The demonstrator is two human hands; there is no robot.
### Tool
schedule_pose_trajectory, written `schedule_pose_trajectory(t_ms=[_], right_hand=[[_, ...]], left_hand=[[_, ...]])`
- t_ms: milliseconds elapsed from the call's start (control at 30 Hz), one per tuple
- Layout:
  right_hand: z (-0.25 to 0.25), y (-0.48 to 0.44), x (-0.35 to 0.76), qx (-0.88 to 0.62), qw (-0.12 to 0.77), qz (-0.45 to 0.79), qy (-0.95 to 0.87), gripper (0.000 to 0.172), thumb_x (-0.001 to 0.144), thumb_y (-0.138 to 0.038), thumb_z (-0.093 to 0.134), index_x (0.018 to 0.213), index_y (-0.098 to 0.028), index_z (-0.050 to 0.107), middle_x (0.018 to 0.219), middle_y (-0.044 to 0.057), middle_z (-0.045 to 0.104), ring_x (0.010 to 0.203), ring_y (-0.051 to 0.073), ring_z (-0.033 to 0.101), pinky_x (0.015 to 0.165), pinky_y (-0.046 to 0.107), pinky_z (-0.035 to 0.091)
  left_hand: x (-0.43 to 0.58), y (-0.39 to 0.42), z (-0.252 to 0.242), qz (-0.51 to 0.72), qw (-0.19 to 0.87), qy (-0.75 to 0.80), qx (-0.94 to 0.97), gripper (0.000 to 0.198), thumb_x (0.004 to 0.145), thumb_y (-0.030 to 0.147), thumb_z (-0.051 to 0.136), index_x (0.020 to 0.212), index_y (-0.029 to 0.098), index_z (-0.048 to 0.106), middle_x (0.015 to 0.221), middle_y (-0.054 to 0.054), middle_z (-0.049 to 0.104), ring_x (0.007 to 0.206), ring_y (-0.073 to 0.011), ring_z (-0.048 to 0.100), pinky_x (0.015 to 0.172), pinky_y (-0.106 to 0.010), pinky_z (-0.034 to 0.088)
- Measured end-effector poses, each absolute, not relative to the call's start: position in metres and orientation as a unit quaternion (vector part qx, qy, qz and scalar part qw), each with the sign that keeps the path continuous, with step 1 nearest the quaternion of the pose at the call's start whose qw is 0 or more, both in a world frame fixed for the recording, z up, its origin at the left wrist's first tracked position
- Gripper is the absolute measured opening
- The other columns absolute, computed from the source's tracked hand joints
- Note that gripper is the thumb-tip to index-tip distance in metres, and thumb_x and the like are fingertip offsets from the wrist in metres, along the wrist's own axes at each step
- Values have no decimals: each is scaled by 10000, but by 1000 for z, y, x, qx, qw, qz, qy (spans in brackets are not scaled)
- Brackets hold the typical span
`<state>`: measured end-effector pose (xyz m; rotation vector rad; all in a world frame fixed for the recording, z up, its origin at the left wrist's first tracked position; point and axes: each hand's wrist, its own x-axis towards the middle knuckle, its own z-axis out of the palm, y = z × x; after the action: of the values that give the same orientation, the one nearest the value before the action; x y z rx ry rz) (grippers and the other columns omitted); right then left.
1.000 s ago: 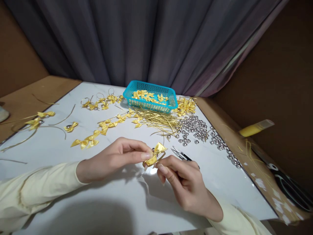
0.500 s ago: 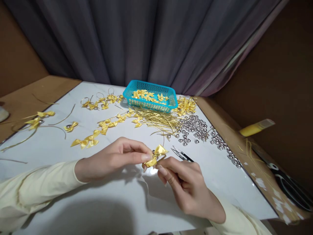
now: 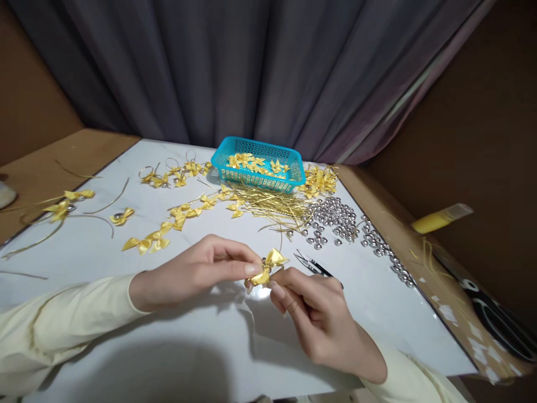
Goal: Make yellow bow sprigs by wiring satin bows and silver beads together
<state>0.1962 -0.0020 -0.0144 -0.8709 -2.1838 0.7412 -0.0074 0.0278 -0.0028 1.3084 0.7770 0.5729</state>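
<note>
Yellow ribbon bow (image 3: 268, 266) is being held above the white table (image 3: 188, 341), near its front middle, between the two hands. It is being pinched by the left hand (image 3: 197, 271), whose thumb and forefinger are closed together on the left wing of the bow. It is also being gripped from below and from the right by the right hand (image 3: 319, 319), whose fingertips (image 3: 277, 290) are pressed on the lower part of the bow. A small silver piece is being seen at the knot of the bow, but it is too small to be told exactly. Both arms are being covered by pale yellow sleeves (image 3: 62, 324).

Small snips (image 3: 312, 264) with dark handles are lying on the table just behind the right hand. Farther back, a heap of silver bells (image 3: 339, 215) is being kept on the right side, and a bundle of thin gold wires (image 3: 277, 207) is lying beside it, in front of a turquoise basket (image 3: 289, 182). More yellow bows are being kept inside this basket. Loose bows (image 3: 146, 243) are scattered on the left half of the table, well apart from the hands. A dark curtain (image 3: 251, 73) is hanging behind the table.
</note>
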Motion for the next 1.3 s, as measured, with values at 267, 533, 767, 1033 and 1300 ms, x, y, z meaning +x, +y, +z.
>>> schedule_pose_trajectory(t_ms=[267, 533, 767, 1033, 1300], right_hand=[[-17, -3, 193, -353, 332, 290, -825, 175, 886, -114, 421, 730, -182, 463, 534, -62, 364, 424, 64, 335, 432, 197, 266], [-19, 5, 198, -358, 302, 330, -819, 174, 941, -197, 418, 813, -172, 533, 608, -39, 523, 479, 61, 449, 493, 171, 331], [-20, 4, 201, -341, 270, 317, -843, 197, 930, -146, 387, 789, -163, 524, 614, -31, 494, 506, 69, 459, 545, 169, 363], [-19, 2, 197, -333, 276, 292, -853, 168, 918, -125, 376, 810, -173, 495, 610, -33, 485, 483, 77, 420, 515, 182, 353], [-14, 9, 206, -357, 252, 239, -867, 125, 948, -192, 406, 914, -178, 526, 654, -1, 597, 498, 91, 507, 488, 189, 359]], left_hand=[[-4, 25, -2, 221, 654, 361, 627, 187, 874, 289, 553, 786, 157, 652, 731, 16, 610, 689, -118, 515, 637, -204, 394], [-8, 24, 5, 311, 502, 362, 722, 156, 882, 248, 525, 797, 168, 629, 832, -9, 646, 806, -146, 575, 747, -241, 425], [-8, 28, 3, 293, 474, 379, 739, 195, 885, 287, 493, 770, 170, 597, 779, -9, 624, 756, -151, 561, 697, -253, 424], [-6, 29, -3, 239, 453, 375, 773, 208, 910, 266, 449, 813, 168, 604, 845, -19, 646, 794, -151, 572, 761, -256, 428], [-9, 27, -8, 273, 226, 325, 877, 185, 928, 169, 403, 848, 159, 569, 811, -39, 633, 779, -162, 550, 793, -320, 331]])
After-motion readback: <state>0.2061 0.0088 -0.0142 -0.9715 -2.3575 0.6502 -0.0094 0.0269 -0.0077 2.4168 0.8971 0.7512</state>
